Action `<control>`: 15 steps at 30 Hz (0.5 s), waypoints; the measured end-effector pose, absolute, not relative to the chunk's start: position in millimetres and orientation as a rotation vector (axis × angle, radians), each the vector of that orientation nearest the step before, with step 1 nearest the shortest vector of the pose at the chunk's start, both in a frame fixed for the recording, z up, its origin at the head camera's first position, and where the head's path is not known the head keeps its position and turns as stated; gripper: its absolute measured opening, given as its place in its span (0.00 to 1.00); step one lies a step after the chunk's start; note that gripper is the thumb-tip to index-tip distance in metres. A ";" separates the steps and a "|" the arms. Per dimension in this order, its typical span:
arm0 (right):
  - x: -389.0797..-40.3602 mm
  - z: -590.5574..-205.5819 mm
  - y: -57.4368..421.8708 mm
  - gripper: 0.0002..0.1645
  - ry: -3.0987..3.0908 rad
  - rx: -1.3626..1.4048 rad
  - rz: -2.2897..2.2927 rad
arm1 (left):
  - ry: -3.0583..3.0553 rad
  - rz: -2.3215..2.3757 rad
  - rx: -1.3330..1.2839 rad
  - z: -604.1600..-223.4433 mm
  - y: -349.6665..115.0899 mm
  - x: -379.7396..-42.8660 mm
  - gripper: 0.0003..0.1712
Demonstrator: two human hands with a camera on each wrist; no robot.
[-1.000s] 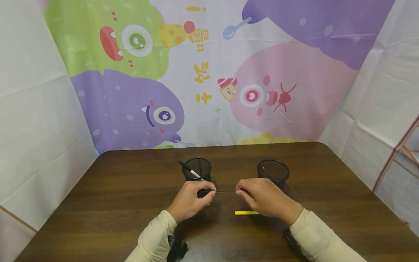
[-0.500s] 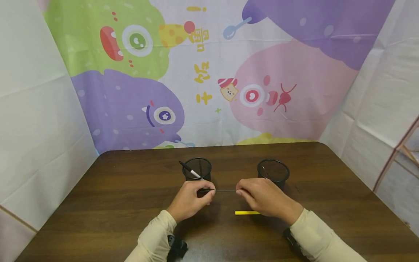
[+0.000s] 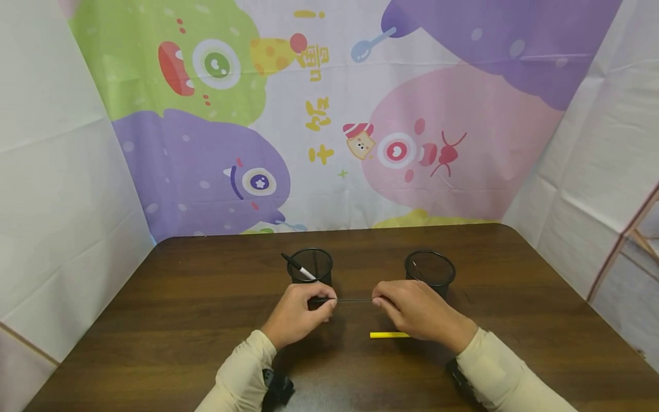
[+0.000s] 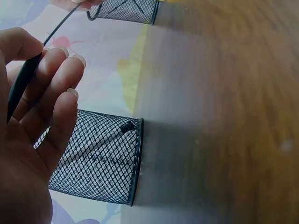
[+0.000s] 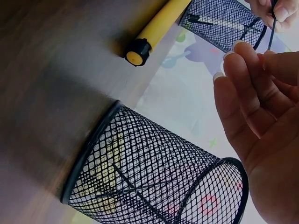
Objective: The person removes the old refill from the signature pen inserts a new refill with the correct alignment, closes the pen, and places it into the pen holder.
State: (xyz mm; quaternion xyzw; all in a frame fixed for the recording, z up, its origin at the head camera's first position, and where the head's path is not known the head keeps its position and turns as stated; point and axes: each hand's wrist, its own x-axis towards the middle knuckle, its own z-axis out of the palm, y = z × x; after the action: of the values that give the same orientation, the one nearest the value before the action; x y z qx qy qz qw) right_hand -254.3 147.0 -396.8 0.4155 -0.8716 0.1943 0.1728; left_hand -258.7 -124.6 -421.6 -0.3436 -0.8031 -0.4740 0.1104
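Little had changed over the last half second: in the lower middle of the head view, the left hand [image 3: 297, 313] had shifted very slightly toward the left of the frame and the right hand [image 3: 419, 310] barely to the right, so a touch more of the dark tool [image 3: 354, 300] showed between them. That suggested slow, careful handling, with neither hand having let go.

The left thumb and forefinger were pinched together on the tool's thicker black handle, the other fingers half bent and loose. The right thumb and forefinger pinched the thin shaft toward its far end; the tip was hidden. The tool ran nearly level across the frame, held above the surface [image 3: 206, 303].

Upper left of the hands' gap stood a mesh cup [image 4: 105, 182] with a white marker [image 3: 301, 268] leaning in it, black end above the rim. A second mesh cup [image 5: 154, 156] stood right of centre, partly behind the right hand; whether the dark lines crossing its mesh were sticks or part of it could not be told. A yellow tube [image 3: 387, 335] lay below the right hand, partly covered by it.

The surface was dark brown wood grain with rounded far corners. A cartoon-printed cloth [image 3: 337, 194] filled the upper frame, with pale panels [image 3: 56, 189] along both sides.
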 end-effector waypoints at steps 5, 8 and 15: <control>-254.4 -396.8 147.0 0.04 -2.482 1.173 0.553 | -2.369 -1.402 -0.982 -421.0 -124.9 -258.8 0.08; -254.6 -396.6 147.1 0.04 -2.485 1.169 0.552 | -2.369 -1.398 -0.979 -420.7 -126.5 -259.3 0.08; -254.8 -397.5 148.0 0.04 -2.496 1.165 0.544 | -2.364 -1.378 -0.975 -421.8 -130.1 -261.8 0.04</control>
State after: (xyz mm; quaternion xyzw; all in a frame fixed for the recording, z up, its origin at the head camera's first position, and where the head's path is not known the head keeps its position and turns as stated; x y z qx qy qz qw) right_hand -254.8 148.0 -397.5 0.4092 -0.8766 0.1911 0.1663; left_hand -261.8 -130.1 -421.8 -0.3335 -0.8081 -0.4709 0.1181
